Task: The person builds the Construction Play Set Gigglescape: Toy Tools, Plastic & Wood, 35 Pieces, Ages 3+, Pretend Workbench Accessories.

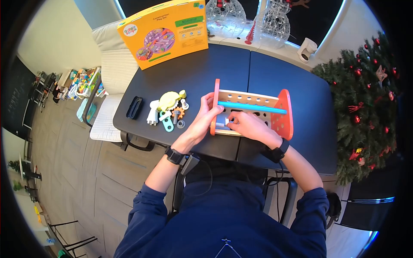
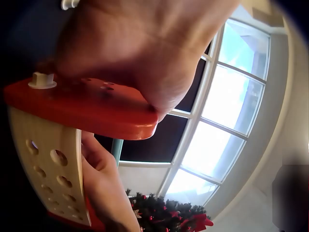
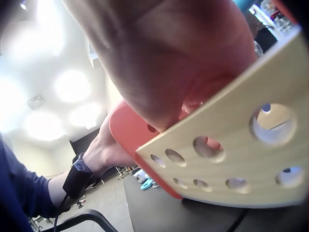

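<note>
While the left hand [image 1: 204, 120] grips the red end panel [image 1: 216, 87] mid-frame, the right hand [image 1: 251, 125] pinches a white piece [image 1: 227, 122] inside the wooden box [image 1: 267, 101].

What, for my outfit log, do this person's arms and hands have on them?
Dark blue sleeves, bunched near the elbows. The left hand and right hand wear no gloves. The left wrist has a black strap with a grey, boxy module; the right wrist has a black band. Thin dark cables trail from both.
</note>
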Demonstrator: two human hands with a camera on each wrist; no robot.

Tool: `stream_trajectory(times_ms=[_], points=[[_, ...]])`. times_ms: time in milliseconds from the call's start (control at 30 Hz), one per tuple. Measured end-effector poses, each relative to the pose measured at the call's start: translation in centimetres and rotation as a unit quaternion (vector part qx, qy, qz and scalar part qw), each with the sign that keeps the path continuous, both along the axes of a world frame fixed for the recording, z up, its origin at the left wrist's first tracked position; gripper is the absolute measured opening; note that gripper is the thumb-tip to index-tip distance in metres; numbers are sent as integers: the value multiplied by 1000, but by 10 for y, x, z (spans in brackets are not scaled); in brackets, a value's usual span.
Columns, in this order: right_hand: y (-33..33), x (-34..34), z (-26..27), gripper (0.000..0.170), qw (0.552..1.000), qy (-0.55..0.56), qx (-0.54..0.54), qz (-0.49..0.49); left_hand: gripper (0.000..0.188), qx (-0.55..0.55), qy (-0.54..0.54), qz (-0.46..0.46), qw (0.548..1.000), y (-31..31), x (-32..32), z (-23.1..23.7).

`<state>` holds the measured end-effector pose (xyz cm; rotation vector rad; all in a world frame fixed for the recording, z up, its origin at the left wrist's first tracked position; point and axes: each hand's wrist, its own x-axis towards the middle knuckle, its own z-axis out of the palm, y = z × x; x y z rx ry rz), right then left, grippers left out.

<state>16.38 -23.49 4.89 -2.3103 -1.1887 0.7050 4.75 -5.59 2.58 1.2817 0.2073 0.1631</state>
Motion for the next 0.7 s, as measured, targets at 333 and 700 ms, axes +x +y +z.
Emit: stream_trajectory(times_ms=[333, 700], points=[[-6, -13, -14, 35, 999, 14, -14, 27, 80, 83, -57, 30, 994, -24, -29, -5], [-5, -12, -40, 36, 998, 53, 22, 29, 83, 122, -79, 24, 989, -28, -39, -6]])
